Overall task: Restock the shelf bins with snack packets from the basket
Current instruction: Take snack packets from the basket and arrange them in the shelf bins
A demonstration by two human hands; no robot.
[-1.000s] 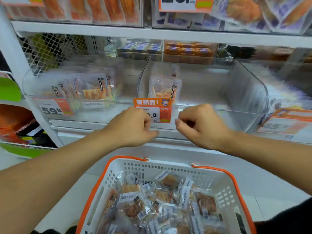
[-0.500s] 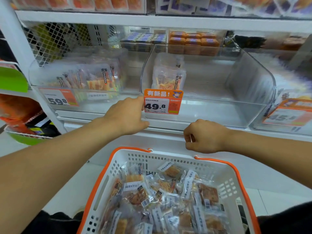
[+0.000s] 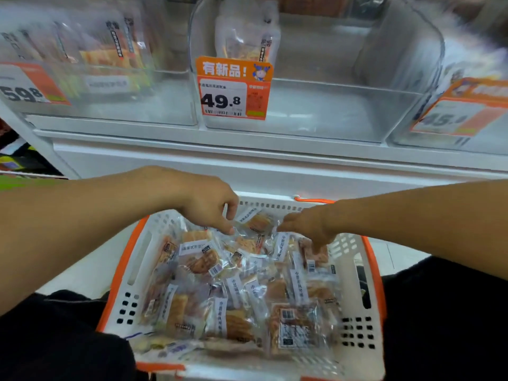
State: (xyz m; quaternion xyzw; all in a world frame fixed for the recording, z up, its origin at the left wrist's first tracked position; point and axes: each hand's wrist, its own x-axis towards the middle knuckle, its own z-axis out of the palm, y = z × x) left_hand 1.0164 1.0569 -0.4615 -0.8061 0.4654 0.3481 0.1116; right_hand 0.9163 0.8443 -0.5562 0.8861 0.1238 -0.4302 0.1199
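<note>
Shelf, upper frame: centre bin (image 3: 316, 116) near-empty; both hands, lately at its front, now lowered into basket (image 3: 365, 284), left hand (image 3: 211, 207) fingers pinching a packet (image 3: 257, 222), right hand (image 3: 308, 226) fingers curled among packets—restocking begins.

Basket (image 3: 354, 273) is matt white perforated plastic, orange rim; snack packets (image 3: 209, 259) are glossy clear film; shelf bins (image 3: 330, 105) are clear smooth plastic.

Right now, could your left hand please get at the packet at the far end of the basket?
Probably yes: the left hand is already at that packet, nothing covers it, and the basket is open-topped.
</note>
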